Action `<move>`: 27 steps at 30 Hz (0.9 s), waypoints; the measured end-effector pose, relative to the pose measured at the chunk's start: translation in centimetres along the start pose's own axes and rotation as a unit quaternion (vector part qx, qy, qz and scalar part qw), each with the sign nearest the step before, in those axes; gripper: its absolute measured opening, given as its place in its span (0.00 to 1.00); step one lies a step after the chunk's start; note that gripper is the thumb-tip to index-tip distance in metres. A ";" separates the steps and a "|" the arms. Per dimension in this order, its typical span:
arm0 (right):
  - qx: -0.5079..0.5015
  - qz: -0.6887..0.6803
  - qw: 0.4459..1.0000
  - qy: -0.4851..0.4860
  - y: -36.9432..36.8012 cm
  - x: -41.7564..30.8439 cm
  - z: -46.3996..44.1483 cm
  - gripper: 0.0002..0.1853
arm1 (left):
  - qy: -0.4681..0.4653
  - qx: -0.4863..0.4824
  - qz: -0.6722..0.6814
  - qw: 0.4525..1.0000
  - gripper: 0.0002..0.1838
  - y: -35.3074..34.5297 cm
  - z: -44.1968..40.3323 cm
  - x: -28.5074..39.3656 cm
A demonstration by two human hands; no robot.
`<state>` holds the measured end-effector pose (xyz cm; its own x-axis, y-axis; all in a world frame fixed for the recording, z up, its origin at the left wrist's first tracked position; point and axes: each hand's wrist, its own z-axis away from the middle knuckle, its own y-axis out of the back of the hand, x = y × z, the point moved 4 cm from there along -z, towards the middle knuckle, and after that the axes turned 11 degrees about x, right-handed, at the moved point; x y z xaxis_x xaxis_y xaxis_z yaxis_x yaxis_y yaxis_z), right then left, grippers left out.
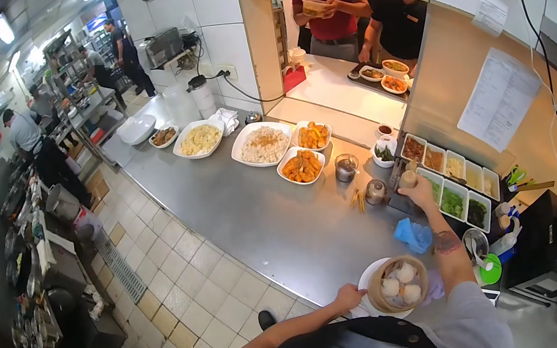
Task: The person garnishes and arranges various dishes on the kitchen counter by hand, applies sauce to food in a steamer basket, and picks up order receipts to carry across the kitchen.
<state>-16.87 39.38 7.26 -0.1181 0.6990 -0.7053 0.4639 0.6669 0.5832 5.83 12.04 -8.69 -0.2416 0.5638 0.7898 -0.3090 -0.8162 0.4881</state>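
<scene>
A round bamboo steamer (424, 281) with several white dumplings (407, 272) in it stands on a white plate (366, 281) at the counter's near edge. My left hand (350, 298) grips the plate's left rim. Farther forward, my right hand (418, 194) is closed around a small pale bottle (409, 178), partly hidden by the fingers. It is beside the white containers of chopped greens (453, 200). A crumpled blue plastic bag (414, 235) lies between the steamer and that hand. Left of the bottle is a glass jar (375, 192).
Rice (263, 145), noodles (201, 140) and orange-coloured food (302, 167) fill dishes along the steel counter (224, 206). A dark glass (347, 167) stands farther right. Beyond the pass window, a person in red (332, 12) holds a bowl. Several people work at the far left.
</scene>
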 end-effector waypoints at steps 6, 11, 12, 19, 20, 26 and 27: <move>0.171 -0.127 0.976 -0.033 2.8 -4.2 -0.1 0.27 | -0.029 -0.017 -0.070 0.997 0.21 9.0 -5.6 -2.5; 0.137 -0.185 0.973 -0.001 3.2 -14.1 0.7 0.25 | 0.000 -0.007 -0.062 0.998 0.21 17.8 -11.1 -5.2; 0.113 -0.161 0.980 -0.014 2.6 -17.0 1.5 0.25 | 0.014 -0.006 -0.046 0.999 0.20 19.2 -12.1 -6.0; -0.006 0.000 0.998 0.067 -4.4 -29.1 4.5 0.31 | 0.011 0.030 -0.043 0.999 0.21 27.8 -19.6 -9.5; -0.012 0.006 0.997 0.070 -5.6 -28.9 4.7 0.31 | 0.008 0.040 -0.034 0.999 0.22 28.8 -20.5 -10.0; -0.084 0.205 0.968 0.119 -11.2 -29.7 5.3 0.30 | -0.177 -0.034 -0.207 0.962 0.23 34.0 -24.4 -10.7; -0.101 0.280 0.949 0.100 -12.0 -30.1 5.5 0.30 | -0.234 0.017 -0.267 0.935 0.18 36.8 -21.6 -7.5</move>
<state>-14.01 8.90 19.31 -0.0768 0.9802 -0.1822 0.3273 0.1975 0.9241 -23.62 -19.50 -4.63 0.3690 0.7817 0.5027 -0.2390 -0.4428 0.8642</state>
